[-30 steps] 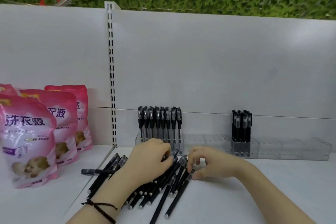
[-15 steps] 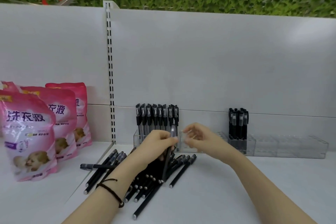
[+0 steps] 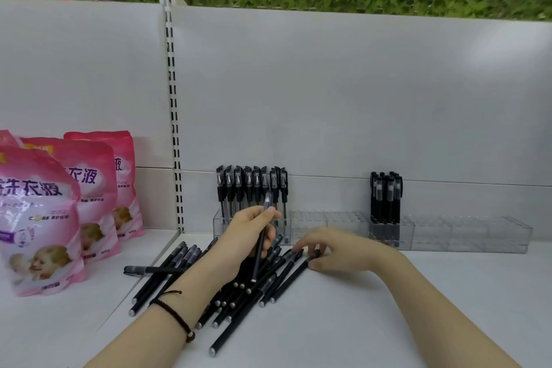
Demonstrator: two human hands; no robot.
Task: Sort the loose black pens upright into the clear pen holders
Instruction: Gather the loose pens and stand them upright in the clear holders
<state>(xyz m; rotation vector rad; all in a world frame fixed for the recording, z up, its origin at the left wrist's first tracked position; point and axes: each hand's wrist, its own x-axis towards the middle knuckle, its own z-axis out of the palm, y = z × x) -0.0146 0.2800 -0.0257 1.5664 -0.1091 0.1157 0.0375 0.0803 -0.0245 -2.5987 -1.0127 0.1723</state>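
Pens (image 3: 239, 287) are lying loose in a black heap on the white shelf (image 3: 358, 323), in front of the clear pen holders (image 3: 466, 233). The left hand (image 3: 248, 236) is gripping one pen (image 3: 260, 243) nearly upright, cap up, just before the holder's standing row (image 3: 252, 188). The right hand (image 3: 334, 251) is resting at the heap's right edge, fingers pinching the end of a lying pen (image 3: 294, 276). Pink pouches (image 3: 53, 203) are standing at the left.
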